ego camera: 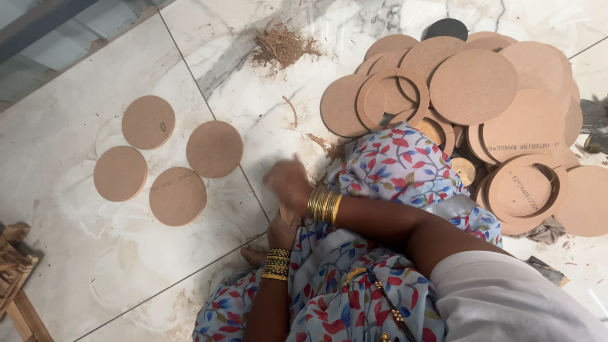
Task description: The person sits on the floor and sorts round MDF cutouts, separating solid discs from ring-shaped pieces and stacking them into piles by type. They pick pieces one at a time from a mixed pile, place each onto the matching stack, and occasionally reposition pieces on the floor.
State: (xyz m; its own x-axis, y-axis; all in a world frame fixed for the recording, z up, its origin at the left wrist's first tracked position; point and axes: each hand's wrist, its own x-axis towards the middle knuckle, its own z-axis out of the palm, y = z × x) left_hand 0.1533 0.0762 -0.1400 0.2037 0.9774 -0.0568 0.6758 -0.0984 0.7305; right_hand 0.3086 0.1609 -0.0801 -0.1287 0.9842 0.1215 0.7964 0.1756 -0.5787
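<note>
A: We're looking straight down at a white marble-patterned tiled floor (95,266), and the person sits on it in a blue floral garment with red leaves (386,164).

B: Where are the hands?

A: Close together, low in the middle. The right hand (288,182), gold bangles at the wrist, is blurred and sits over a small flat brown fibreboard piece (286,214), of which only a sliver shows. The left hand (283,233), beaded bangles at its wrist, is just beneath, touching that same piece from below.

B: Clamped on it?

A: The left looks closed around it; the right is too blurred, so I cannot tell whether its fingers are curled or flat.

B: And around them?

A: To the left, well apart from the hands, four round brown fibreboard discs (178,196) lie flat on the floor in a loose cluster, some edges nearly touching. To the upper right, a big overlapping pile of larger brown fibreboard discs (474,87) spreads out beyond the knee.

B: Any different shapes in there?

A: Yes, a brown fibreboard ring (393,98) rests on the pile's left side with a disc lying inside it, and another ring with its inner disc (525,190) sits lower right. A dark round object (446,28) peeks out at the top of the pile.

B: Debris?

A: A heap of brown shavings (283,45) lies on the floor at the top centre, and a wooden frame (16,278) pokes in at the bottom left corner.
</note>
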